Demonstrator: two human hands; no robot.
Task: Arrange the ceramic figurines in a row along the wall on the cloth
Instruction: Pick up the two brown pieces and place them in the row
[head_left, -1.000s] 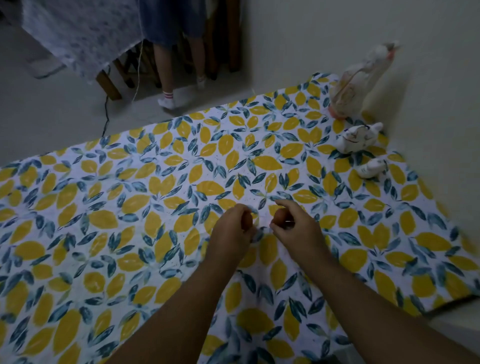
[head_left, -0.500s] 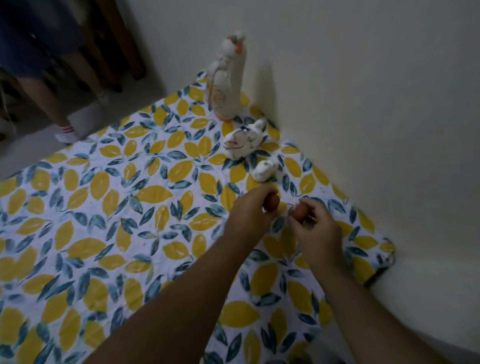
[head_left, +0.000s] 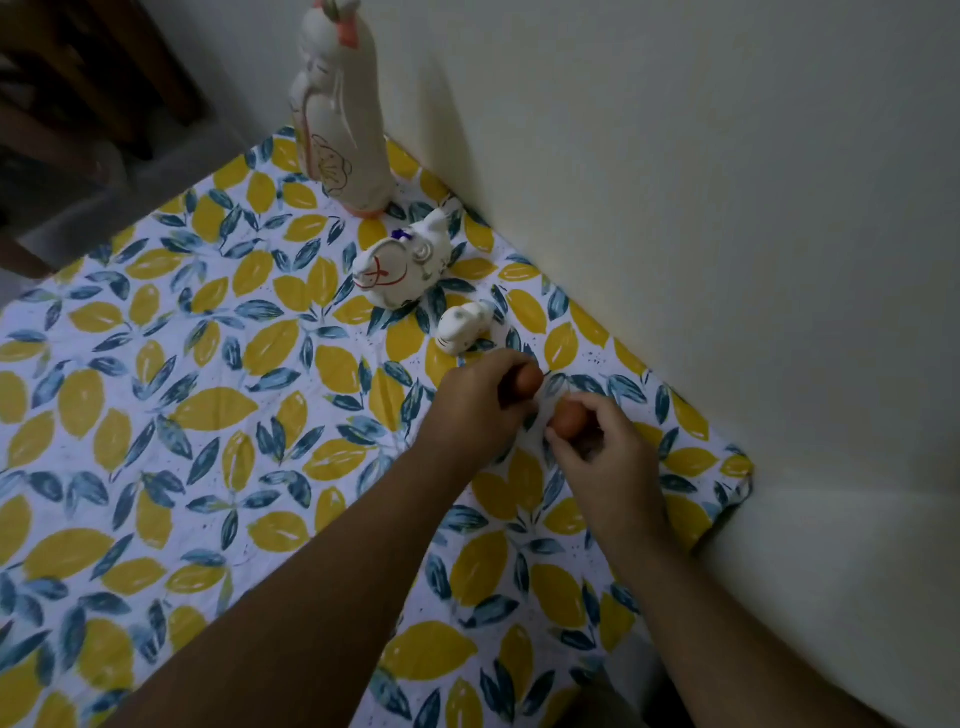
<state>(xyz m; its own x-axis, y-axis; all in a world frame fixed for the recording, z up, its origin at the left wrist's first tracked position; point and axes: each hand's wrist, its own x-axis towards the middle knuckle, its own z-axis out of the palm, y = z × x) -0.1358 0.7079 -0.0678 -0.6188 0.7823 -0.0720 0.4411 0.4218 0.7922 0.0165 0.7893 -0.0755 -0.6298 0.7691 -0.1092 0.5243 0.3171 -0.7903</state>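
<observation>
A lemon-print cloth (head_left: 218, 415) lies on the floor against a pale wall (head_left: 675, 182). Along the wall stand a tall white figurine (head_left: 337, 114), a white cat-like figurine (head_left: 402, 265) and a tiny white figurine (head_left: 462, 327). My left hand (head_left: 475, 410) grips a small brown figurine (head_left: 530, 380) just in front of the tiny white one. Beside it, my right hand (head_left: 602, 452) holds a second small brown figurine (head_left: 569, 420) close to the cloth, near the wall. Both brown pieces are partly hidden by my fingers.
Dark wooden furniture legs (head_left: 88, 78) stand at the top left beyond the cloth. The cloth's right corner (head_left: 737, 467) ends near the wall. Bare pale floor (head_left: 831, 597) lies to the right of my right arm.
The view has swung towards the wall and the row of figurines. Both hands have carried the brown figurines from the cloth's middle to the spot beside the tiny white figurine.
</observation>
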